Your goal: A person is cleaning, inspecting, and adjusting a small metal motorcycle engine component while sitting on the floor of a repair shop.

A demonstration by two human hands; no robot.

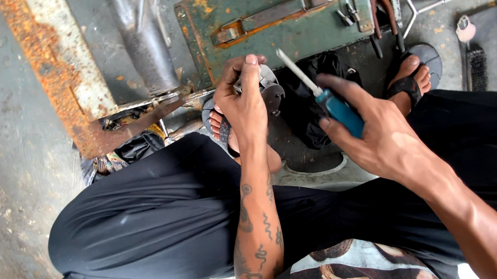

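In the head view, looking down over black-trousered knees, the left hand point(244, 104) is curled shut around a small grey metal part point(268, 87), fingers wrapped over its top so that only a rounded, dull-machined edge shows; what kind of part it is cannot be told from here. The right hand point(374, 134) is closed in a firm fist on the blue plastic handle of a screwdriver point(320, 94), whose pale steel shaft angles up and left, the tip standing just beside the part but apart from it. The risk, as I judge it, is a slip: the part is held in the air over the sandalled left foot point(220, 124) rather than braced, so a tip that skates off smooth metal could jab the holding fingers, or the part could drop. Ahead lies a green steel toolbox point(265, 32), its paint chipped to orange rust, beside a flaking rusty beam point(56, 63) on stained, gritty concrete floor point(1, 196).
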